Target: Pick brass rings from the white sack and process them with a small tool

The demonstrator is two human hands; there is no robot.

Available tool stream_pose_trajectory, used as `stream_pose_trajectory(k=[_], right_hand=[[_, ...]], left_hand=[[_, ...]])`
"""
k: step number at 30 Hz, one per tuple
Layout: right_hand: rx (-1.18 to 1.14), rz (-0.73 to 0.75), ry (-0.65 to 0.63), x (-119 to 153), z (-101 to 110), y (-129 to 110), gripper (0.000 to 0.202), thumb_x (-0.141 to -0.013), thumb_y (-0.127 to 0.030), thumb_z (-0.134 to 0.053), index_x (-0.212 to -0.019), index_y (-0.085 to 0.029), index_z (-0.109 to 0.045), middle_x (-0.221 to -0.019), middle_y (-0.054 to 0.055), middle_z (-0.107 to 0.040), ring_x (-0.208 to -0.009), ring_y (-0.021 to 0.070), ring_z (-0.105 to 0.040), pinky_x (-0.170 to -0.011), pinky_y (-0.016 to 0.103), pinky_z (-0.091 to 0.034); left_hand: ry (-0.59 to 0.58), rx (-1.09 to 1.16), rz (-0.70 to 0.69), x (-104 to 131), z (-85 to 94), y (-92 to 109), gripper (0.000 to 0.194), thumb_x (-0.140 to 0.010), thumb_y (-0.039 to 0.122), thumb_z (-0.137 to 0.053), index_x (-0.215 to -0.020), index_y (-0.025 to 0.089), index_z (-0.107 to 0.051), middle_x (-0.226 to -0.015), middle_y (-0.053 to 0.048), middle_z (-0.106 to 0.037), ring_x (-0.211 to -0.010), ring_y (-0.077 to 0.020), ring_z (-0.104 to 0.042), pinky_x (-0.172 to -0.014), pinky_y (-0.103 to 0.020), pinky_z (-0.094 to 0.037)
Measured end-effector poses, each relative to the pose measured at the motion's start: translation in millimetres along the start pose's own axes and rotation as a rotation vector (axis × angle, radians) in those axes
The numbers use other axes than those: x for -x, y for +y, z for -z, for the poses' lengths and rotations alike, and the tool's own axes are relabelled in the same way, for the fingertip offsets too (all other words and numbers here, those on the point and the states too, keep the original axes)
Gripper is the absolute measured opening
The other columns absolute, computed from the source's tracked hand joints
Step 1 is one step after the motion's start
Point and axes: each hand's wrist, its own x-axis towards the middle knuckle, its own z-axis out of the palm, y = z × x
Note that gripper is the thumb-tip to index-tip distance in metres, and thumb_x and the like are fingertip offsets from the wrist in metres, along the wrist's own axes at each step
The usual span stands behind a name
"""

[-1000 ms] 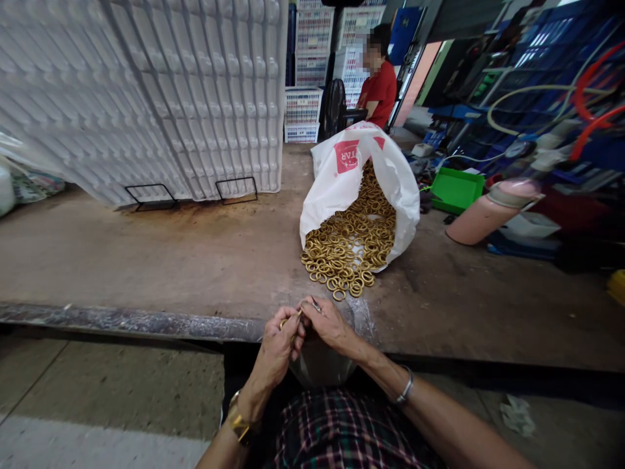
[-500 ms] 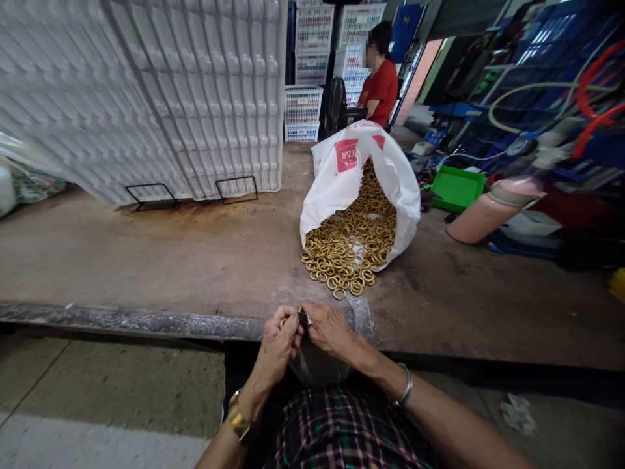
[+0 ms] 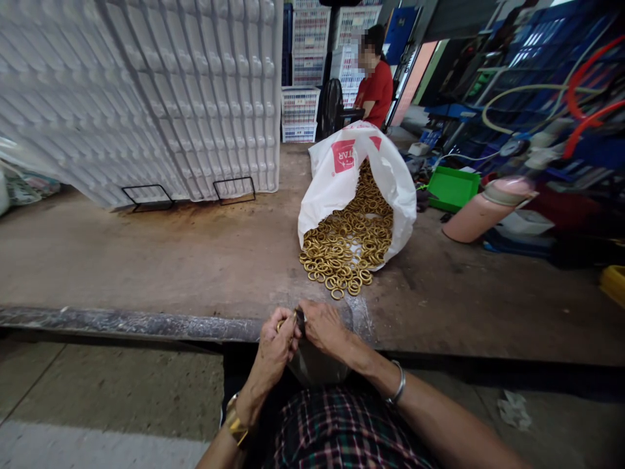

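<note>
At the table's front edge, my left hand (image 3: 276, 340) is closed on brass rings (image 3: 280, 324), one showing by the fingers and another edge-on at the fingertips. My right hand (image 3: 324, 326) meets it there, its fingers wrapped round a small dark tool (image 3: 299, 316) held against the ring; most of the tool is hidden, so its kind is unclear. Beyond the hands, a white sack (image 3: 326, 189) with red print lies with its mouth toward me. Many loose brass rings (image 3: 336, 251) spill from it onto the brown table (image 3: 219, 260).
Ribbed white plastic trays (image 3: 209, 98) stand on edge at the left, by black wire stands (image 3: 234, 190). To the right are a green tray (image 3: 452, 187), a pink bottle (image 3: 466, 215) and hoses (image 3: 508, 104). A person in red (image 3: 378, 91) sits behind, near stacked crates (image 3: 299, 107).
The dark tool has turned slightly between my hands, and its light tip no longer shows. The hands stay together, and the whole view has shifted a little.
</note>
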Motion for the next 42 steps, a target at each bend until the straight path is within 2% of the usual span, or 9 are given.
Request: stream_pose_trajectory(k=[3,6,11,20,24,27,32,37,42], right_hand=[[0.038,-0.066,0.020,-6,6,9,0.026,-0.077,-0.011,-0.038,-0.098,-0.014,-0.054,-0.077,0.009,-0.065,-0.067,0.0168,-0.058,-0.055,0.026,-0.026],[-0.005,0.015,0.056,-6,6,16,0.024,-0.076,-0.013,-0.040,-0.094,-0.015,-0.054,-0.077,0.007,-0.064,-0.067,0.0155,-0.056,-0.056,0.025,-0.026],[-0.100,0.159,-0.007,5,0,6,0.020,-0.076,-0.013,-0.039,-0.089,-0.016,-0.054,-0.072,0.005,-0.063,-0.060,0.0131,-0.052,-0.053,0.024,-0.023],[-0.103,0.202,-0.050,7,-1,0,0.021,-0.077,-0.014,-0.039,-0.089,-0.015,-0.056,-0.075,0.006,-0.064,-0.062,0.0135,-0.055,-0.054,0.024,-0.026],[-0.042,0.149,-0.066,7,-1,-3,0.020,-0.080,-0.016,-0.040,-0.089,-0.016,-0.057,-0.074,0.007,-0.065,-0.065,0.0156,-0.058,-0.052,0.025,-0.026],[0.029,0.091,-0.044,2,2,1,0.022,-0.079,-0.013,-0.039,-0.092,-0.015,-0.057,-0.075,0.008,-0.065,-0.066,0.0165,-0.059,-0.052,0.025,-0.026],[0.083,-0.012,0.019,-3,9,24,0.022,-0.075,-0.011,-0.042,-0.091,-0.012,-0.056,-0.074,0.008,-0.064,-0.065,0.0166,-0.057,-0.056,0.026,-0.028],[-0.031,-0.076,0.303,15,-3,60,0.019,-0.079,-0.012,-0.040,-0.091,-0.016,-0.053,-0.084,0.005,-0.063,-0.076,0.0152,-0.056,-0.064,0.024,-0.031],[-0.062,-0.221,0.432,25,-8,80,0.017,-0.086,-0.024,-0.043,-0.097,-0.017,-0.053,-0.094,0.005,-0.062,-0.084,0.0168,-0.057,-0.067,0.025,-0.034]], left_hand=[[-0.054,0.035,0.008,5,-0.2,3,0.030,-0.081,0.047,-0.047,-0.072,0.019,-0.044,-0.055,0.006,-0.045,-0.039,-0.0042,-0.035,-0.035,-0.015,-0.027],[-0.051,0.062,-0.002,5,0.4,3,0.029,-0.082,0.047,-0.047,-0.074,0.019,-0.044,-0.056,0.006,-0.045,-0.040,-0.0040,-0.034,-0.035,-0.015,-0.026],[-0.021,0.041,-0.008,2,1.4,0,0.029,-0.082,0.047,-0.046,-0.073,0.019,-0.044,-0.053,0.007,-0.043,-0.039,-0.0041,-0.032,-0.036,-0.015,-0.026],[-0.004,-0.030,-0.038,4,4.3,0,0.031,-0.081,0.048,-0.046,-0.070,0.019,-0.043,-0.050,0.008,-0.040,-0.038,-0.0043,-0.032,-0.036,-0.015,-0.026],[-0.012,0.002,-0.028,7,5.9,1,0.032,-0.080,0.049,-0.047,-0.070,0.019,-0.042,-0.051,0.007,-0.041,-0.038,-0.0046,-0.033,-0.036,-0.015,-0.027],[-0.081,0.048,0.003,19,3.4,6,0.031,-0.080,0.049,-0.047,-0.072,0.019,-0.043,-0.054,0.007,-0.044,-0.039,-0.0043,-0.034,-0.036,-0.015,-0.027],[-0.342,0.085,0.103,39,-2.3,12,0.029,-0.079,0.046,-0.051,-0.074,0.018,-0.046,-0.056,0.004,-0.049,-0.040,-0.0042,-0.038,-0.036,-0.016,-0.026],[-0.356,0.165,0.380,26,2.3,-31,0.026,-0.071,0.040,-0.060,-0.071,0.017,-0.048,-0.056,0.004,-0.050,-0.038,-0.0033,-0.034,-0.033,-0.015,-0.019],[-0.207,0.119,0.565,4,-3.1,-93,0.029,-0.061,0.039,-0.066,-0.060,0.013,-0.054,-0.054,0.001,-0.052,-0.040,-0.0054,-0.038,-0.033,-0.016,-0.020]])
